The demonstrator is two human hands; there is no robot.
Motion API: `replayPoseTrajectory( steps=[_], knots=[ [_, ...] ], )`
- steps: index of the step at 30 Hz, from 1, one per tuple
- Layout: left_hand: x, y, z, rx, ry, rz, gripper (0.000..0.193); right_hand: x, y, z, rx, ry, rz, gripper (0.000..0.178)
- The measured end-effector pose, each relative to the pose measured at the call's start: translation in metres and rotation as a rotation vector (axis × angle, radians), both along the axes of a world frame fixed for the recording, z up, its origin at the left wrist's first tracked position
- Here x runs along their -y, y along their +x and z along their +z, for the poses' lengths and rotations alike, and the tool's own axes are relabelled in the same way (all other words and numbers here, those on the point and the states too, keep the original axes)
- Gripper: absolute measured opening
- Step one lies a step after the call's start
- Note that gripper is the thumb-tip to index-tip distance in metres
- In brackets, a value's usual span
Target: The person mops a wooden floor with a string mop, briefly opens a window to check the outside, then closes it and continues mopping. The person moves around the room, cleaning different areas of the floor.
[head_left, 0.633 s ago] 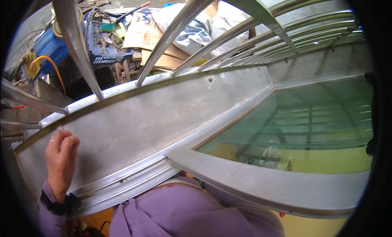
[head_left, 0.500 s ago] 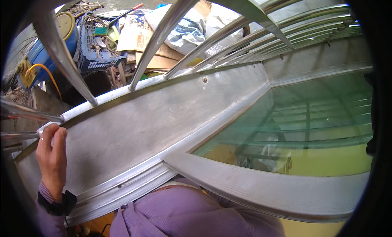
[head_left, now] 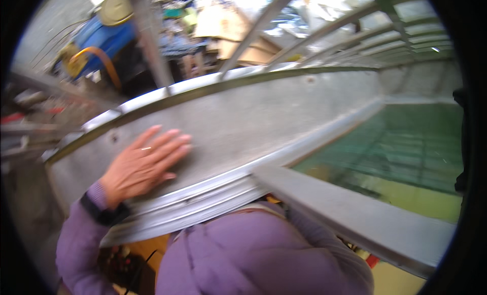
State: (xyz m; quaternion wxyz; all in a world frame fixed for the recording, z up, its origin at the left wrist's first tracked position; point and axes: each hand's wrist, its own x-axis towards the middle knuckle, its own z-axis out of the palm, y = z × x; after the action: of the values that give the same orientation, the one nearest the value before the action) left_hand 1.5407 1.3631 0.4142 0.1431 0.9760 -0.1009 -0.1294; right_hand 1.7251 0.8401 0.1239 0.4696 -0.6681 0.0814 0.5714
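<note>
Grey flat metal window ledge [head_left: 253,109] spans, in the head view, from nine o'clock to two. Between eight and nine o'clock the bare left hand [head_left: 143,165] is palm-down over it, fingers extended and slightly fanned, nothing visible in its grasp; blur hides whether it touches. The right hand is out of sight, its state untellable. Good handling here likely calls for a flat palm and light, even pressure, fingertips clear of the ribbed silver metal track [head_left: 195,203] at seven o'clock.

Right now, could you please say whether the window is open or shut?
Open: the window frame stops partway along the track, with the left hand beyond it.
</note>
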Motion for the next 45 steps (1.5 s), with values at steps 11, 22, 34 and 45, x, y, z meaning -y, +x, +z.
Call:
replayPoseTrajectory(
  steps=[11, 22, 34, 45],
  knots=[
    [-0.005, -0.030, -0.003, -0.043, 0.028, -0.017, 0.070, 0.030, 0.043, -0.012, -0.111, 0.093, -0.068, 0.034],
    [0.002, -0.057, 0.009, -0.082, 0.135, 0.258, 0.077, 0.038, 0.069, -0.044, -0.699, 0.436, -0.436, 0.027],
    [0.041, 0.041, -0.030, 0.168, 0.054, 0.053, 0.071, 0.034, 0.068, -0.057, 0.109, 0.277, 0.200, 0.033],
    [0.027, -0.010, 0.001, -0.104, 0.200, 0.327, 0.073, -0.009, 0.055, -0.024, 0.194, 0.286, 0.293, 0.037]
  ],
)
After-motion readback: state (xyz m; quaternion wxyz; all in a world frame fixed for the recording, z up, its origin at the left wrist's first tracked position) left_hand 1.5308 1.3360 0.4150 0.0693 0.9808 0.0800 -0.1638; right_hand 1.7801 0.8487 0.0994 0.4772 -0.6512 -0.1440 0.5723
